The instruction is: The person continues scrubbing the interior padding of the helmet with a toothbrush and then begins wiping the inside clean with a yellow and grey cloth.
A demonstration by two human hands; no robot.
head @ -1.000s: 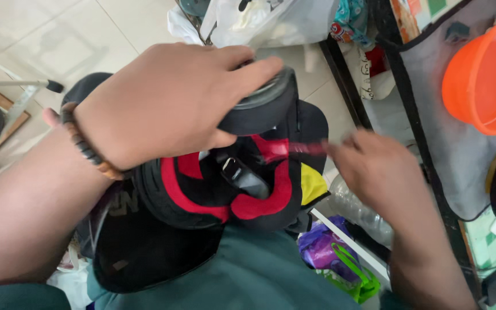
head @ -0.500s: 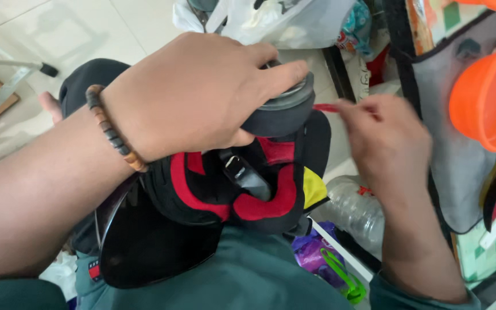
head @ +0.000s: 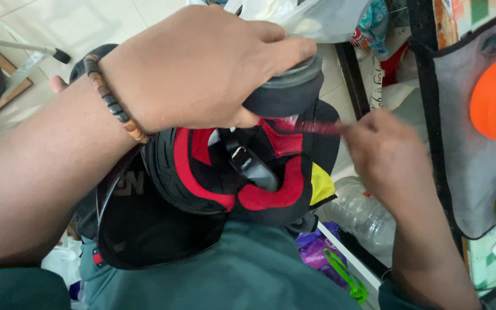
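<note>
Your left hand (head: 202, 69) still clamps the black-and-red helmet (head: 231, 172) on your lap, near centre. Your right hand (head: 383, 155) has drifted lower and nearer over the last second — fingers pinched shut on the red strap (head: 308, 126), pulling it taut rightward.

One head-worn camera looks steeply down, close over the lap and floor.

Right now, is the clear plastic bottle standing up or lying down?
Lying down. The clear bottle rests on its side on the floor, beside the black-and-red helmet and below the right hand.
</note>
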